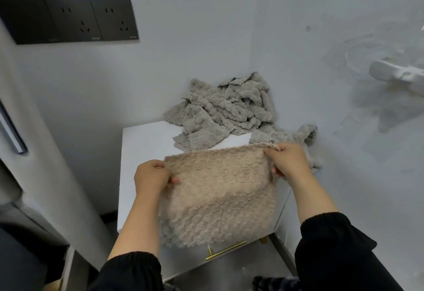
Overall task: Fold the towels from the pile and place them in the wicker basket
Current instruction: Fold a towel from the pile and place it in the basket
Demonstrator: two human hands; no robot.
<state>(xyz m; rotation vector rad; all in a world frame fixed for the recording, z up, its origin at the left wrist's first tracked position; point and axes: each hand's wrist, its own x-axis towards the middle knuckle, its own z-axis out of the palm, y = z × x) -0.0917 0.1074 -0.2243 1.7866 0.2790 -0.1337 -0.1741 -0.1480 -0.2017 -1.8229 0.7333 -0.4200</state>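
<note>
A fluffy beige towel point(218, 194) hangs in the air over the front of a small white cabinet top point(142, 150). My left hand point(151, 176) pinches its upper left corner and my right hand point(286, 162) pinches its upper right corner, holding it spread between them. Behind it, a crumpled pile of grey towels point(227, 109) lies in the corner against the wall, and one more grey towel point(286, 136) sits to the pile's right, partly hidden by my right hand. No wicker basket is in view.
A black socket strip point(68, 21) is mounted on the left wall. The cabinet has a gold drawer handle point(226, 250) below the towel. A white object point(397, 75) juts from the right wall. Walls close in at the back and right.
</note>
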